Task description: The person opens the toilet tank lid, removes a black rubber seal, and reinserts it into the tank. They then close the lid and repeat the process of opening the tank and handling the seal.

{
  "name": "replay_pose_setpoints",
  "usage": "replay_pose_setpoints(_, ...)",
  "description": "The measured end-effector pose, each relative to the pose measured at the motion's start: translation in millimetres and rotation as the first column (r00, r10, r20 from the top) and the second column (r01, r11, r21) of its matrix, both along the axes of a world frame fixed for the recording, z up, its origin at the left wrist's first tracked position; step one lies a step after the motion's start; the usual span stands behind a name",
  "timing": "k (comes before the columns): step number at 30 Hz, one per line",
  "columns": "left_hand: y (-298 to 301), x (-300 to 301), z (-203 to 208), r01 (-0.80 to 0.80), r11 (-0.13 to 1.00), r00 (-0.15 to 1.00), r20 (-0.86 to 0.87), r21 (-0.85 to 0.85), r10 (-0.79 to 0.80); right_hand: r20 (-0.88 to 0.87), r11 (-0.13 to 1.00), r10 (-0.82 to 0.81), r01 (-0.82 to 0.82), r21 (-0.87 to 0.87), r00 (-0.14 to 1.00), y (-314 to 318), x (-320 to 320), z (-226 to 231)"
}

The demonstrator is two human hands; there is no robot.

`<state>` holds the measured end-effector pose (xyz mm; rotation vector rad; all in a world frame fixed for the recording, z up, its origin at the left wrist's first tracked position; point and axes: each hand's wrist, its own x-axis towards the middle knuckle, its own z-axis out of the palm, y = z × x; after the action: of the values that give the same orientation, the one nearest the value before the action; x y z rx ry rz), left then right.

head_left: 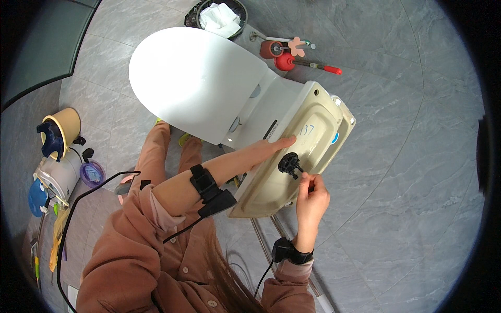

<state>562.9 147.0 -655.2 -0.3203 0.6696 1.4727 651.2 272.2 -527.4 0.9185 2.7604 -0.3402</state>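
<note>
The toilet's tank lid (276, 193) is turned so its beige, unglazed underside faces up, tilted over the tank (342, 122). Blue handwriting marks that underside. My left hand (274, 147) is closed around the lid's near long side, a finger lying over its rim. A black plastic push-button fitting (288, 163) sits in the middle of the lid, with thin prongs sticking out. At the tip of one prong, my right hand (313, 195) has its thumb and fingers pinched together. My palm hides part of the grip.
The white toilet seat cover (193, 83) is down. Behind the toilet are a bin (242, 13) with a bag, a toilet brush (272, 49) and a red plunger (285, 61). Buckets (68, 125) and cleaning tools stand at the left. A black cable (78, 201) runs near my left arm.
</note>
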Motion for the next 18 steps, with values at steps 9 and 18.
replay_pose_setpoints(9,-3.6,-5.5,10.0,-0.036,0.999,0.999,0.010,0.018,0.036,0.001,0.999,0.041,-0.041,0.005,0.999,0.0,-2.9,-8.5)
replay_pose_setpoints(18,-1.2,-2.9,6.0,-0.030,1.000,1.000,0.001,0.007,0.030,0.177,0.999,0.002,-0.009,0.043,0.984,-0.6,-4.0,-2.2)
